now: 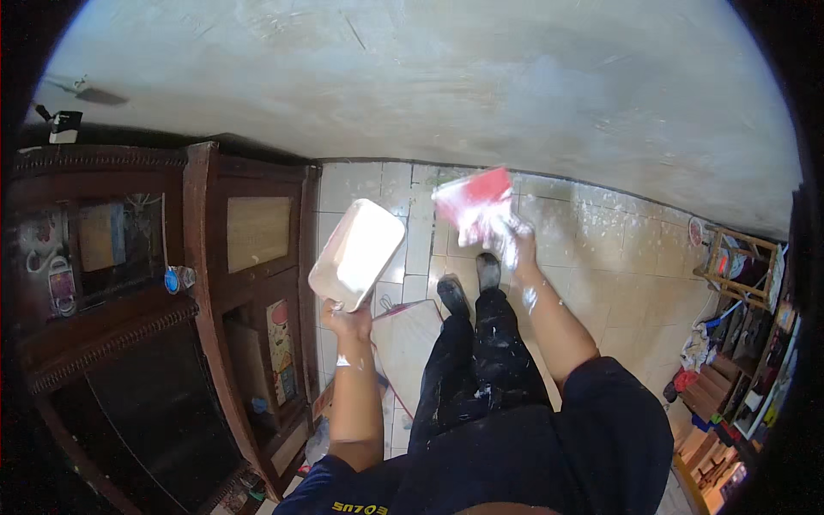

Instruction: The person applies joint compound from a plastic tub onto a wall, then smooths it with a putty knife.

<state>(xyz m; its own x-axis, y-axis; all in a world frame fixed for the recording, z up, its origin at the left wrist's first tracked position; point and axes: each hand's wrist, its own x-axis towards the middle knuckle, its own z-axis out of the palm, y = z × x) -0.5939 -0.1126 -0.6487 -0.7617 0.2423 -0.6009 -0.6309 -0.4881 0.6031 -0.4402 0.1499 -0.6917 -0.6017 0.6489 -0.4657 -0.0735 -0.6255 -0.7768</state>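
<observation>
My left hand (345,319) grips the lower end of a white rectangular tub (333,276), which is tilted with its opening toward me. White material covers part of its inside; how deep it is I cannot tell. To the right, my right hand (518,246) is closed on a flat red spreader (487,185), blurred a little by motion and smeared with white paste. That same paste coats the fingers and spots both forearms. Tub and spreader are apart, both held above the tiled floor. The spreader's handle, if any, is hidden.
A pale, patchily coated wall (549,94) rises ahead. Dark wooden cabinets (202,249) line the left side. White spatters mark the floor tiles (592,223) along the wall. A pale sheet (403,343) lies by my feet. Cluttered wooden shelving (740,275) stands at right.
</observation>
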